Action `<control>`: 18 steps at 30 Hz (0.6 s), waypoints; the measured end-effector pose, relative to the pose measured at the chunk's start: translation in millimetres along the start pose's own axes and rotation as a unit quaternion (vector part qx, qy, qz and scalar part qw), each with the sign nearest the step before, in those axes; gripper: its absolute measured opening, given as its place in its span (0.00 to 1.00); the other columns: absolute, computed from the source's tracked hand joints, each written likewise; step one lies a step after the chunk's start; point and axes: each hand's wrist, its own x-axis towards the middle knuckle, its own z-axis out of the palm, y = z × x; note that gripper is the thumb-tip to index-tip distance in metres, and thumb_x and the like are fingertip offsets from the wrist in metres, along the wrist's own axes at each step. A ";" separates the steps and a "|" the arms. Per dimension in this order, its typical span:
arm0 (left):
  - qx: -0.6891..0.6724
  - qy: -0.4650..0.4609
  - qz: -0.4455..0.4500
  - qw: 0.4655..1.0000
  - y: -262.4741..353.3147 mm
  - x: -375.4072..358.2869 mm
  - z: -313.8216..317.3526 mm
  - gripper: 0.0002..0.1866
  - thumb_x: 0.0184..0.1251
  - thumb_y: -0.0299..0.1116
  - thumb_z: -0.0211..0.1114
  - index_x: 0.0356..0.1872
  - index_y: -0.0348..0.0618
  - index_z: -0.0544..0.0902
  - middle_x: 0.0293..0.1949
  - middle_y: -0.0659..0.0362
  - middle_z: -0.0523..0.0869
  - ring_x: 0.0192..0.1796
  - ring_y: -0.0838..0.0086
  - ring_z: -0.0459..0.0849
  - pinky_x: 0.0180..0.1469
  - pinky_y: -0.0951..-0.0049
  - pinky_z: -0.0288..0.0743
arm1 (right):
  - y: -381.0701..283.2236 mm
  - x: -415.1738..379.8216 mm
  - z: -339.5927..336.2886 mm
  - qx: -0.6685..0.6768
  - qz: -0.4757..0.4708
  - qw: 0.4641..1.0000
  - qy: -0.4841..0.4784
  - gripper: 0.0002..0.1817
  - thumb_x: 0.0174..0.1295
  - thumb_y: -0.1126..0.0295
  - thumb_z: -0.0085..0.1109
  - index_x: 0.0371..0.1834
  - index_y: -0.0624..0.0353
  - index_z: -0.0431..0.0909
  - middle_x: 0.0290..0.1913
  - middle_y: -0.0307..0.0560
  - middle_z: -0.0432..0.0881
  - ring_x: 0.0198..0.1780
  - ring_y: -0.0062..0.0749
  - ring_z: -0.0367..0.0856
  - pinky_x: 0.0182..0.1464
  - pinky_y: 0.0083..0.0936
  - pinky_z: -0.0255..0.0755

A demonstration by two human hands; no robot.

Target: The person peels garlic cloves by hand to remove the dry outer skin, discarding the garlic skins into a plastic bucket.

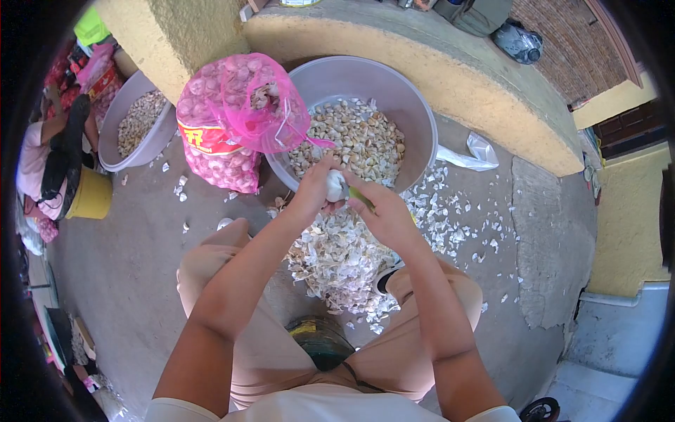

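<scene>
Far to the left of the fingers, a second person in a pink top [31, 165] sits beside a yellow plastic bucket [91, 197] and a pale grey plastic basin of garlic cloves [133, 123]. Nearer, up and left of the fingers, a pink mesh sack of whole garlic bulbs [225, 126] leans against the rim of a large grey round plastic tub [394, 91], which holds loose peeled cloves just beyond the fingertips.

The left hand [313, 190] has its fingers [323, 169] curled closed around a white garlic bulb [336, 186], gripping it from the left side; the bulb sits between both hands, just above the near rim of the tub. The right hand [387, 214] meets the bulb from the right, its fingers [365, 186] closed on a small green-handled tool [360, 197] whose tip touches the bulb. The blade itself is too hidden to make out.

Below the fingers, between the person's knees, lies a heap of white papery garlic skins [341, 260] on the grey concrete floor [133, 253]. More skins scatter to the right of the fingers across the floor, toward a crumpled clear plastic bag [474, 153] lying at the foot of a yellow plastered low wall [450, 84].
</scene>
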 end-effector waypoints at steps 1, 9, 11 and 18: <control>0.000 -0.004 -0.004 1.000 0.5 -0.2 -0.6 0.19 0.66 0.49 0.36 0.30 0.47 0.70 0.17 0.62 0.74 0.12 0.78 0.70 0.11 0.80 0.58 | -0.2 -0.1 0.0 -0.004 -0.001 1.000 0.000 0.24 0.58 0.66 0.48 0.60 0.50 0.62 0.36 0.51 0.75 0.41 0.45 0.72 0.44 0.34 0.65; 0.037 0.004 0.008 0.999 -0.9 -2.0 -0.5 0.20 0.66 0.51 0.36 0.30 0.48 0.70 0.16 0.62 0.74 0.11 0.78 0.71 0.10 0.81 0.59 | -0.1 0.0 0.8 -0.015 0.004 1.000 0.007 0.23 0.58 0.66 0.49 0.59 0.46 0.63 0.34 0.50 0.75 0.38 0.43 0.72 0.41 0.33 0.66; 0.041 0.010 0.011 0.999 -2.2 -2.0 -0.8 0.20 0.66 0.51 0.37 0.30 0.47 0.70 0.16 0.62 0.74 0.12 0.78 0.71 0.09 0.81 0.60 | 1.1 0.0 2.5 -0.031 0.014 0.999 0.013 0.23 0.57 0.65 0.50 0.58 0.46 0.65 0.33 0.50 0.75 0.36 0.43 0.73 0.40 0.33 0.67; 0.042 0.004 0.015 0.999 -3.8 -1.4 -0.8 0.20 0.67 0.50 0.38 0.29 0.46 0.70 0.17 0.60 0.74 0.12 0.78 0.70 0.09 0.81 0.61 | 9.4 1.5 14.3 0.089 0.066 0.992 0.067 0.19 0.54 0.64 0.56 0.51 0.49 0.73 0.31 0.49 0.76 0.33 0.38 0.75 0.37 0.27 0.67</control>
